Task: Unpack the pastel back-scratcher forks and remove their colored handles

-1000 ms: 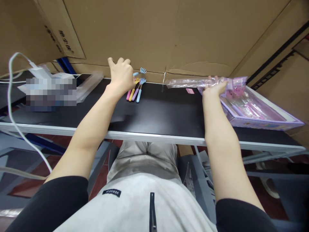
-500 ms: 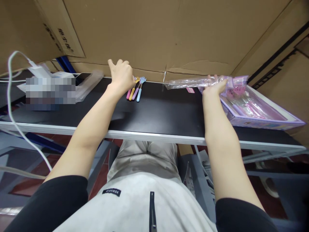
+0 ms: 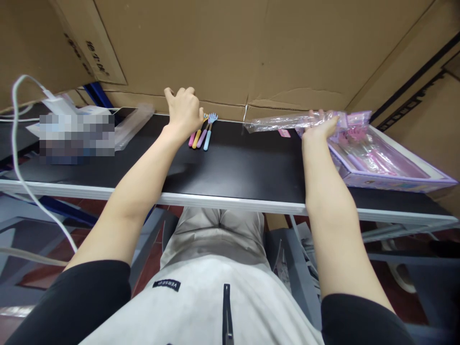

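Note:
My left hand point(image 3: 184, 112) is palm down at the back of the table, its fingers curled and their tips hidden. Beside and partly under it lie several small forks with coloured handles, among them a blue fork point(image 3: 207, 140) and a purple fork point(image 3: 201, 139). The heads of the pink and yellow ones are partly covered by the hand. Over on the right, my right hand point(image 3: 319, 129) is closed around a long clear plastic bag point(image 3: 278, 123). Pink and purple packaging point(image 3: 354, 125) sits at the bag's right end, above an open purple box point(image 3: 398, 183).
Clear-wrapped pink and purple pieces point(image 3: 373, 155) lie in the box. A small pink card point(image 3: 283, 133) is near the right hand. At the left are a clear plastic sleeve point(image 3: 132, 124) and a white cable point(image 3: 16, 124). A cardboard wall point(image 3: 230, 57) closes off the black table point(image 3: 237, 163) behind.
My left hand has shifted slightly right and up, covering a little more of the fork heads. My right hand and the plastic bag have hardly moved.

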Demonstrator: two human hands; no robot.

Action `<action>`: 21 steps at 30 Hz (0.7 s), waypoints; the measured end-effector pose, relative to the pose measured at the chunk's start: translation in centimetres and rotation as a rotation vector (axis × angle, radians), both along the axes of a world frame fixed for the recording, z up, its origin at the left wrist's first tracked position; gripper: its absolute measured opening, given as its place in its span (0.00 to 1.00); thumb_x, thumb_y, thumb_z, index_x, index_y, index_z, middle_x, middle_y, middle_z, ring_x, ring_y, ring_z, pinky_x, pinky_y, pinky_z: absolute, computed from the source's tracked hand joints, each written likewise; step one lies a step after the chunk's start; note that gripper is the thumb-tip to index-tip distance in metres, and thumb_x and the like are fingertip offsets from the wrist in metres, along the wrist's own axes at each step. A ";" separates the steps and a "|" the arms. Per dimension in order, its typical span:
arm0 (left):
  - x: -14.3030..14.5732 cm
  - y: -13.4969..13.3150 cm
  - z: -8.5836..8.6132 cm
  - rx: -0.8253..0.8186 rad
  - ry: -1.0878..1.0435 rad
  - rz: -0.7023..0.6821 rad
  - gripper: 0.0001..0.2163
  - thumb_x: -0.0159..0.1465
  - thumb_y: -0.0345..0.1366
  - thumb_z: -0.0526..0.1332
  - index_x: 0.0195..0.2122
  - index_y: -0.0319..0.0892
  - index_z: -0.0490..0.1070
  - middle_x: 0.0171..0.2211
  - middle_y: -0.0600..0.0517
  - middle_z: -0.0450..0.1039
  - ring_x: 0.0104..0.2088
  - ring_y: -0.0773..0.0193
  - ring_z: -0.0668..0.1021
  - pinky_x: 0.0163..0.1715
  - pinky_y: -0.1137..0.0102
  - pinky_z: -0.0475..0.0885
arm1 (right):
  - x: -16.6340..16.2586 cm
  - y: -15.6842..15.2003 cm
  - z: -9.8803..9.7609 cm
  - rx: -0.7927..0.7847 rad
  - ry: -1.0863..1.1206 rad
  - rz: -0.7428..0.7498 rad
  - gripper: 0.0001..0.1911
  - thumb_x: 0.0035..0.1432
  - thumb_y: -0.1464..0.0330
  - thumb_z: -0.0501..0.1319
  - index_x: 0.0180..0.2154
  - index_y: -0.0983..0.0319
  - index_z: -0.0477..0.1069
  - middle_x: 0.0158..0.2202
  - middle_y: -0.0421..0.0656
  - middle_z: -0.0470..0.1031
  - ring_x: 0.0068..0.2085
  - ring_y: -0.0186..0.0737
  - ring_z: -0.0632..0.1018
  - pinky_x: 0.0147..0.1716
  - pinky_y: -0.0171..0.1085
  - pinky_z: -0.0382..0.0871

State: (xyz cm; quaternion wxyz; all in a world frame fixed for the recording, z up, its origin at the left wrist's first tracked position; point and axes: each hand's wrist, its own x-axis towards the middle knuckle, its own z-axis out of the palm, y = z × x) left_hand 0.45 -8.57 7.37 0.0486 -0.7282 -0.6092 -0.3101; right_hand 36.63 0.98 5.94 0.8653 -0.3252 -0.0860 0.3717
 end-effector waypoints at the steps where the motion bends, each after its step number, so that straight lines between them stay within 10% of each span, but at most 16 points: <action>1: 0.1 -0.1 0.0 -0.009 0.007 0.008 0.28 0.65 0.62 0.58 0.50 0.44 0.79 0.51 0.41 0.81 0.66 0.33 0.66 0.69 0.33 0.43 | 0.0 0.0 0.0 0.001 0.012 -0.005 0.17 0.74 0.59 0.50 0.36 0.59 0.71 0.53 0.46 0.82 0.48 0.39 0.88 0.48 0.43 0.80; 21: -0.9 3.5 -3.3 -0.425 0.447 0.019 0.11 0.53 0.45 0.70 0.30 0.44 0.80 0.24 0.43 0.76 0.43 0.35 0.84 0.59 0.38 0.71 | -0.5 -0.7 0.2 -0.018 -0.007 0.052 0.17 0.78 0.59 0.49 0.40 0.59 0.69 0.50 0.44 0.83 0.42 0.39 0.88 0.54 0.45 0.80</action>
